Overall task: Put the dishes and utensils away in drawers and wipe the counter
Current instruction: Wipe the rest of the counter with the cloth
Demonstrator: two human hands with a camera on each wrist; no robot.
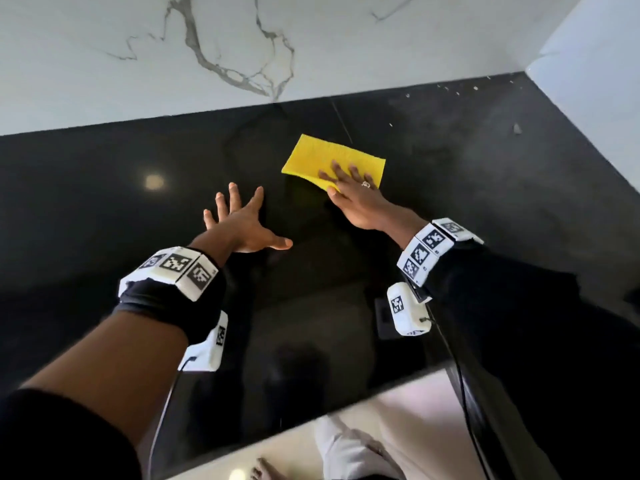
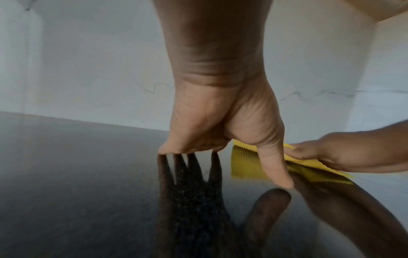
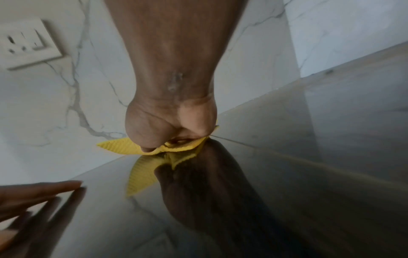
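A yellow ribbed cloth (image 1: 325, 154) lies on the glossy black counter (image 1: 104, 202), towards the back and right of centre. My right hand (image 1: 349, 188) presses down on the cloth's near corner with straight fingers, thumb at its edge. In the right wrist view the cloth (image 3: 119, 148) bunches a little under my palm (image 3: 172, 127). My left hand (image 1: 242, 220) is spread wide to the left of the cloth, holding nothing. In the left wrist view its fingertips (image 2: 189, 151) touch the counter, with the cloth (image 2: 244, 145) just beyond the thumb.
A white marble backsplash (image 1: 207, 46) runs behind the counter and a white side wall (image 1: 595, 81) closes the right end. Small pale crumbs (image 1: 457, 90) dot the back right corner. A wall socket (image 3: 24, 45) sits on the backsplash. The counter's front edge (image 1: 311, 417) is near my body.
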